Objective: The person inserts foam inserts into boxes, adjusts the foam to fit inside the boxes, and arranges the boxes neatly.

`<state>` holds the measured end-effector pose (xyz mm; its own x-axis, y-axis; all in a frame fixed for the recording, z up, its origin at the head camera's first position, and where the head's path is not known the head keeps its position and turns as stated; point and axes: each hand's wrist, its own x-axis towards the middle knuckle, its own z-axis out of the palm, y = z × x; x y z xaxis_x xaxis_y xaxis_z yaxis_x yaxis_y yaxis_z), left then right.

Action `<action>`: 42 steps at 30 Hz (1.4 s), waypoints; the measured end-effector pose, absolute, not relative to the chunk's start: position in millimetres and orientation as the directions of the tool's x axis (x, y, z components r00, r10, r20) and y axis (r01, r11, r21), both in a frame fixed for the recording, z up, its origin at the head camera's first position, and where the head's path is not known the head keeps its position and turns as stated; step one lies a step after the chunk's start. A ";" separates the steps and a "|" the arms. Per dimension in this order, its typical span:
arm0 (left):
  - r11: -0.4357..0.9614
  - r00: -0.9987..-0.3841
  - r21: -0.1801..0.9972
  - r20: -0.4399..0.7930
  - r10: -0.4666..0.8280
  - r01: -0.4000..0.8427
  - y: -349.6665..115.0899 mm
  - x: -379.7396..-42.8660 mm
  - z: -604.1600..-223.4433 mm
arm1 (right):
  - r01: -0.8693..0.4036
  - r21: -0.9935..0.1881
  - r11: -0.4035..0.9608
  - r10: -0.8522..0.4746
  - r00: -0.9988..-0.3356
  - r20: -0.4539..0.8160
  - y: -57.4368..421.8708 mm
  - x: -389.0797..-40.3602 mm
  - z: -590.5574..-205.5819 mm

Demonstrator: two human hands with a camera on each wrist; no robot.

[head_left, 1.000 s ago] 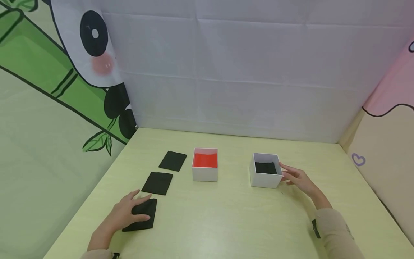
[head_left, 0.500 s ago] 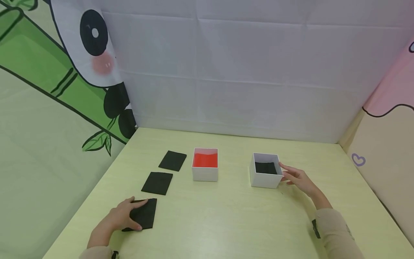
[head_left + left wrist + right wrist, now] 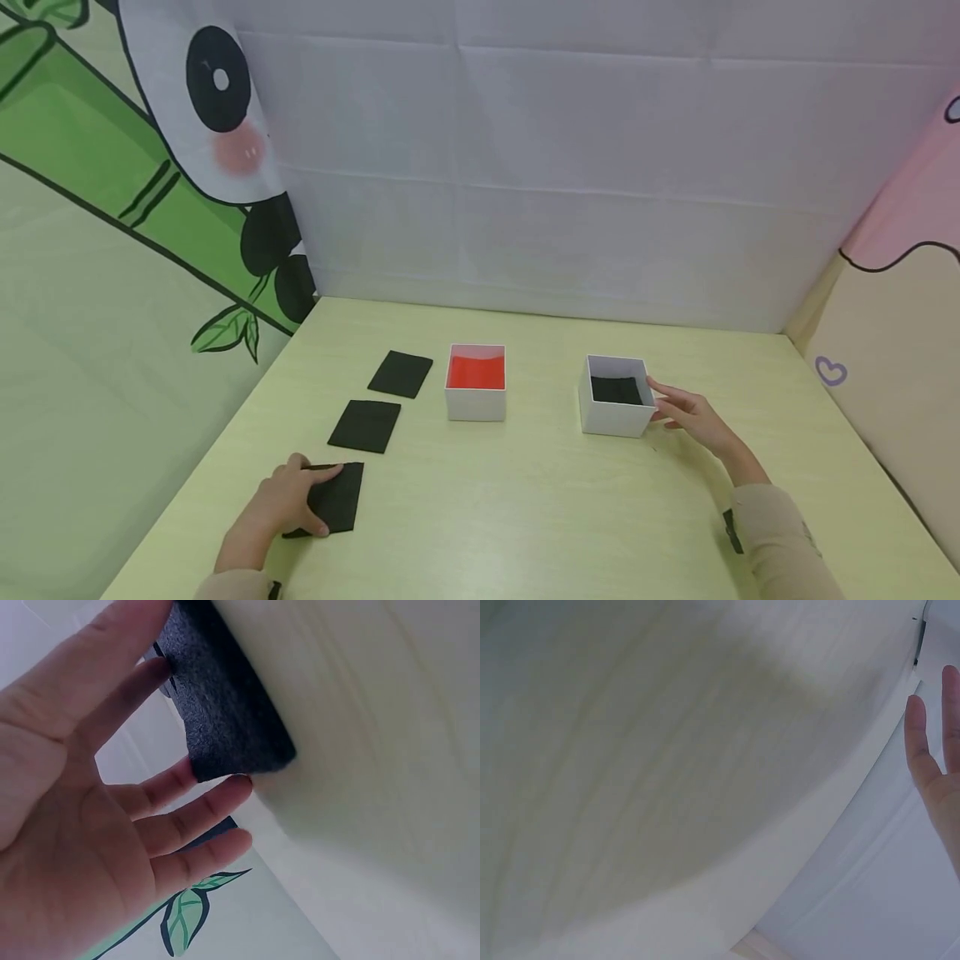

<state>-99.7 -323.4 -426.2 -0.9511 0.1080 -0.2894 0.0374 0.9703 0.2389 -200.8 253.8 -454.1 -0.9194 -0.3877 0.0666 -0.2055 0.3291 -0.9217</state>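
Observation:
My left hand [image 3: 281, 504] is at the nearest black cloth square [image 3: 335, 498], thumb on its front edge and index finger along its back edge. In the left wrist view, the dark, fuzzy cloth [image 3: 225, 697] looks thick, as if folded, and the other fingers [image 3: 191, 814] are spread beside it. At the right, my right hand [image 3: 693, 419] touches the right side of a white box [image 3: 613, 418] with extended fingers. A black cloth [image 3: 617, 390] lies inside that box. The right wrist view catches only two straight fingers [image 3: 916, 727] at its edge.
Two more black cloth squares, a middle one [image 3: 365, 426] and a far one [image 3: 401, 373], lie flat behind my left hand. Between them and the right box stands another white box [image 3: 476, 406] holding something red [image 3: 477, 372]. A pale wall sheet [image 3: 555, 183] hangs behind the table [image 3: 510, 500].
My left hand was spread over the nearest cloth, then moved down and left, bringing thumb and index finger to its edges. The right hand and both boxes have stayed put.

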 end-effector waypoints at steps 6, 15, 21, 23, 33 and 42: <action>0.948 -0.968 0.314 -0.223 0.120 0.045 -324.3 -97.9 -429.9 | -0.216 -0.922 0.322 -0.384 -0.920 0.081 255.1 -201.4 -454.7; 0.908 -0.966 0.418 -0.243 0.088 -0.023 -320.3 -96.9 -424.8 | -0.226 -0.923 0.310 -0.393 -0.915 0.092 255.7 -202.1 -454.1; 0.888 -0.960 0.459 -0.241 0.139 0.013 -321.2 -98.8 -418.1 | -0.229 -0.926 0.299 -0.401 -0.911 0.096 255.5 -201.7 -453.0; 0.870 -0.958 0.493 -0.235 0.163 0.027 -320.9 -99.3 -414.9 | -0.229 -0.925 0.303 -0.401 -0.911 0.094 255.5 -201.7 -453.2; 0.803 -0.958 0.588 -0.160 0.240 0.103 -315.3 -99.2 -406.0 | -0.217 -0.924 0.314 -0.397 -0.914 0.079 254.6 -200.6 -454.4; 0.748 -0.967 0.653 -0.094 0.239 0.122 -302.1 -102.2 -402.9 | -0.202 -0.925 0.322 -0.391 -0.918 0.065 253.1 -200.3 -453.1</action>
